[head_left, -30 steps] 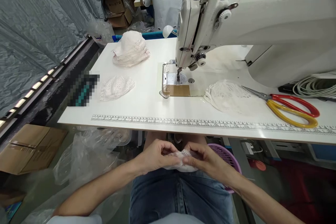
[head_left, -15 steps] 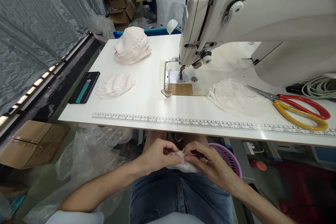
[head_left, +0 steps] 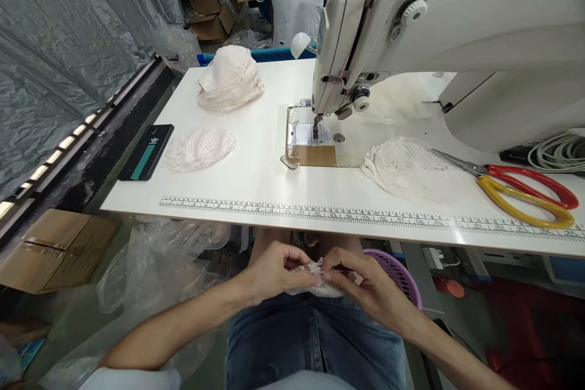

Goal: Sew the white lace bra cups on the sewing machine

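Over my lap, just below the table's front edge, both hands pinch a piece of white lace fabric (head_left: 315,287). My left hand (head_left: 278,274) grips its left side between thumb and fingers. Close beside it, my right hand (head_left: 354,274) is closed on the right part of the lace, its fingertips near the left thumb. Much of the fabric is hidden by the fingers. On the table lie a white lace cap-like piece (head_left: 202,148), a stack of similar pale pieces (head_left: 230,80) and another lace piece (head_left: 402,164) right of the needle plate.
A sewing machine (head_left: 365,30) stands on the white table (head_left: 260,183). Scissors (head_left: 525,195) with red and yellow handles lie at the right, a phone (head_left: 147,152) at the left. Below are a purple basket (head_left: 402,274) and a cardboard box (head_left: 57,250). A person in white (head_left: 299,0) is beyond.
My right fingers have shifted slightly on the lace, and the thin strand seen at them earlier no longer shows. The left hand stays nearly still. The table items have not moved.
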Demonstrator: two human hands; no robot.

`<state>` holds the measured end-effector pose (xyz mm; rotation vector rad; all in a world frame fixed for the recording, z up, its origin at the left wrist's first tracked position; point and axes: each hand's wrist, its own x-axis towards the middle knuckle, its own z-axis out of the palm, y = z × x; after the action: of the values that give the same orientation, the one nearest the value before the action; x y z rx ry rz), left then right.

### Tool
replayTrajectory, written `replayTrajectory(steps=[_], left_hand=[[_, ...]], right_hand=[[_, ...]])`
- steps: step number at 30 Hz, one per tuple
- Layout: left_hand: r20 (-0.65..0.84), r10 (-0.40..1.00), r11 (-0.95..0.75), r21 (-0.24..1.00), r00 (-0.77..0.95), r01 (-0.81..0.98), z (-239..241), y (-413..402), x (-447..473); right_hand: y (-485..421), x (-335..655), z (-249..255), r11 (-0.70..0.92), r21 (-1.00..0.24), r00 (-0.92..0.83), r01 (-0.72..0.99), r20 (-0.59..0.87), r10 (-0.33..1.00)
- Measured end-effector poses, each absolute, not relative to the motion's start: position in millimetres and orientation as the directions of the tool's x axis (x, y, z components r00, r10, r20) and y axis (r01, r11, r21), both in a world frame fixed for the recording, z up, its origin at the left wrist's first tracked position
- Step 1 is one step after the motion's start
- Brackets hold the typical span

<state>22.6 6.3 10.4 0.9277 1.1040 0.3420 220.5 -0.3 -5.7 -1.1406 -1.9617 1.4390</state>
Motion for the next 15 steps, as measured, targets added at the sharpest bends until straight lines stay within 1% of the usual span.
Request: replayTrajectory(steps=[6, 15], left_hand=[[-0.593, 0.662, 0.583, 0.791, 0.458, 0.182, 6.3, 4.7, 22.2], [-0.578, 0.671, 0.562, 0.805, 0.464, 0.191, 6.3, 5.4, 24.1]], right_hand=[[0.5, 220.4, -6.8, 0.031, -0.928, -0.534, 0.371, -0.186, 0.825], [1.2, 218.3, -4.6, -0.007, -0.930, -0.524, 0.368, -0.213, 0.825]])
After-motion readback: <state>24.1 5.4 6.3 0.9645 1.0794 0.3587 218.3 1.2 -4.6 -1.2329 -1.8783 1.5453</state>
